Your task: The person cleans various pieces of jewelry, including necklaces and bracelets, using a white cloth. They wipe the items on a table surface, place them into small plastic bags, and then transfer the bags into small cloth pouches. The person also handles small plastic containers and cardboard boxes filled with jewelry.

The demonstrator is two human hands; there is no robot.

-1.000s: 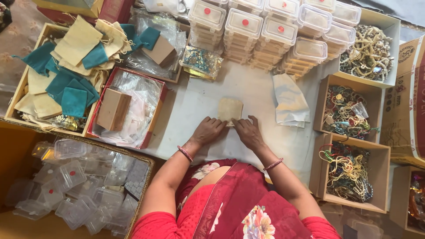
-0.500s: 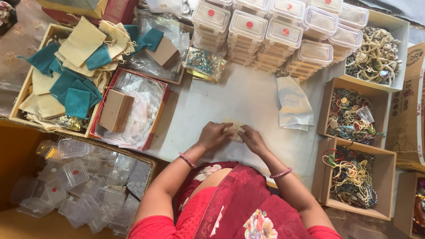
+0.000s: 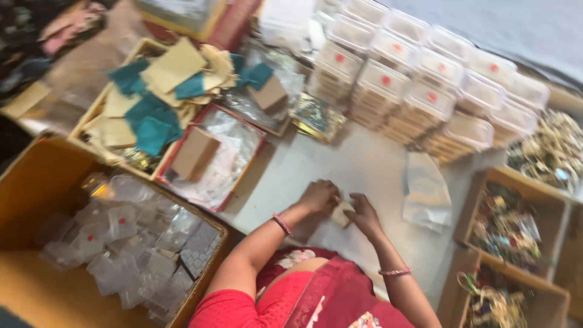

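Note:
A small beige folded pouch (image 3: pixel 341 214) lies on the white work surface (image 3: pixel 370 164) right in front of me, gripped from both sides. My left hand (image 3: pixel 318 197) pinches its left edge and my right hand (image 3: pixel 364 214) covers its right edge, so most of the pouch is hidden by fingers. Each wrist carries a thin bangle. A clear plastic bag (image 3: pixel 426 191) lies flat just to the right of my hands.
Stacks of clear lidded boxes (image 3: pixel 419 91) line the far side. A tray of beige and teal pouches (image 3: pixel 159 91) and a red-rimmed tray with a brown box (image 3: pixel 195 153) sit to the left. A yellow bin of clear containers (image 3: pixel 127 243) is near left. Jewellery boxes (image 3: pixel 507 222) stand right.
The beige pouch went from lying flat and larger to a smaller folded piece between my fingers. My hands drew closer to my body. The view swung and tilted, blurring the scene.

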